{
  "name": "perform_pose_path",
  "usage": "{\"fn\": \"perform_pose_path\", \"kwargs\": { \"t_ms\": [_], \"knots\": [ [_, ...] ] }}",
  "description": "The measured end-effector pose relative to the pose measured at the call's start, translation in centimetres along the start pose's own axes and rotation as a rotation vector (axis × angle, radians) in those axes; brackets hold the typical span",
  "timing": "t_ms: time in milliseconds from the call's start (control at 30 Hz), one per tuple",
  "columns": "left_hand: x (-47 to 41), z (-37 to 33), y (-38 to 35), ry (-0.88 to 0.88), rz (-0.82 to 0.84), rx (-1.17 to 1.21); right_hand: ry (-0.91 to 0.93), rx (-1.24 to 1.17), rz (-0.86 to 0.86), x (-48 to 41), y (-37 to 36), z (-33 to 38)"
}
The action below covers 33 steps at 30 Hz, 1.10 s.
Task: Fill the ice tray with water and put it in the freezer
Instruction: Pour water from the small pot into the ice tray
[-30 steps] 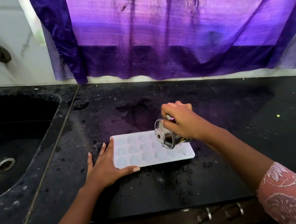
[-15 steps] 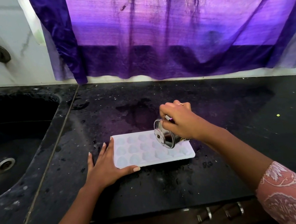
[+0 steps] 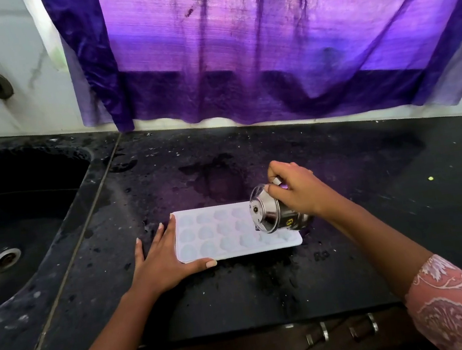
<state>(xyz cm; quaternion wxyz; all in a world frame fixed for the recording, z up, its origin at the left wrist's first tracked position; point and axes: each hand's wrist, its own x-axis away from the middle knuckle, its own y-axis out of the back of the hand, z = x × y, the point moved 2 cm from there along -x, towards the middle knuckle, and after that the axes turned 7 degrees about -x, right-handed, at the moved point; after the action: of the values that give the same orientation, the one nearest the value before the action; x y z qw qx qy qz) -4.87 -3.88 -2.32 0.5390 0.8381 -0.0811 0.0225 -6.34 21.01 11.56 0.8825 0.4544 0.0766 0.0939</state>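
Steel cup (image 3: 276,213), gripped by the right hand (image 3: 299,192), tips leftward over the ice tray (image 3: 234,250) (long axis left-right) — the left hand (image 3: 161,257), fingers spread flat, braces its left end on the table (image 3: 239,291).

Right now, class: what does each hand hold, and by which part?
The right hand holds the tilted steel cup around its body. The left hand holds nothing; it lies flat against the ice tray's left corner.
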Motion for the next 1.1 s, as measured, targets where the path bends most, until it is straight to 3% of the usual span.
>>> {"fn": "perform_pose_path", "kwargs": {
  "t_ms": [1100],
  "knots": [
    [-0.2,0.0,0.0,-0.013,-0.008,-0.027,0.077,0.171,0.022,0.8,0.3,0.4]
  ]
}}
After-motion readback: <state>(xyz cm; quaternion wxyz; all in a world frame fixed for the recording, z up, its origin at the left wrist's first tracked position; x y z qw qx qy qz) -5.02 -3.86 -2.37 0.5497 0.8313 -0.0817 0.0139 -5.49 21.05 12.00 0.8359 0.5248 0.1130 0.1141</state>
